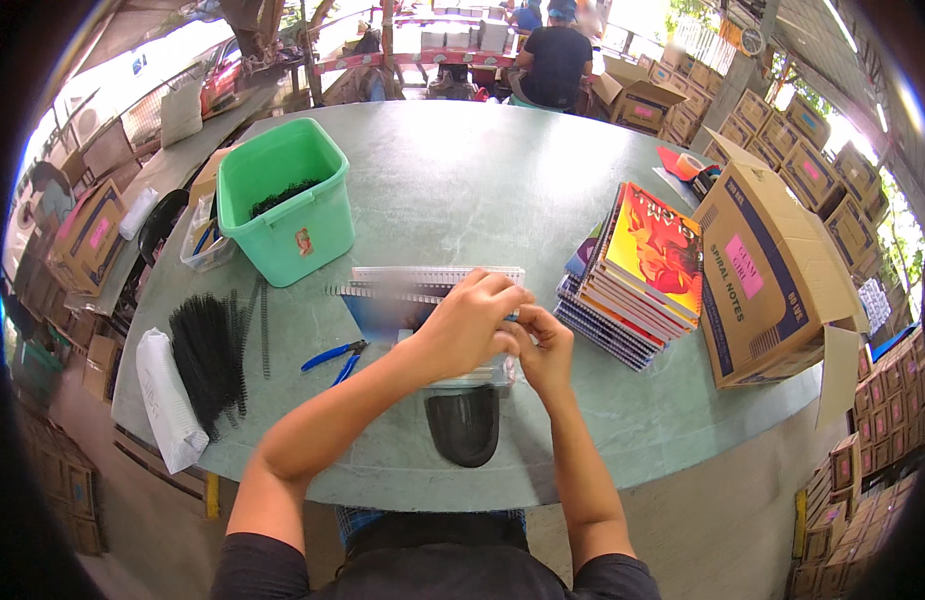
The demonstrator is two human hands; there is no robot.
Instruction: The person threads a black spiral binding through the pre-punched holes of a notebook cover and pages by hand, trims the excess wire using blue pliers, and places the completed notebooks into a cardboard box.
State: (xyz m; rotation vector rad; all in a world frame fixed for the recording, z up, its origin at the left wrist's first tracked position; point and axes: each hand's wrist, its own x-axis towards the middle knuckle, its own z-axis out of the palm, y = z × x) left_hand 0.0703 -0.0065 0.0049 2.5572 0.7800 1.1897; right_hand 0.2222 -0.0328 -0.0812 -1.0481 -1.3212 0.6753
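Note:
In front of me lies a spiral notebook with a blue cover (368, 312), a coil along its far edge, partly hidden by my arm. My left hand (473, 318) reaches across to the notebook's right end, its fingers closed in a pinch. Meeting it there is my right hand (545, 345), fingers curled together, with a small bit of blue between the two hands; what they hold is too small to name. Blue-handled cutting pliers (333, 357) rest open on the table, left of my forearm. Nearer to me sits a dark rounded pad (463, 427).
A green bin (288, 235) with black coils stands at the far left. Loose black coils (208, 350) lie beside a white wrapped package (170, 405). At right are stacked spiral notebooks (643, 270) and an open carton (768, 280). Someone (558, 62) sits beyond the table.

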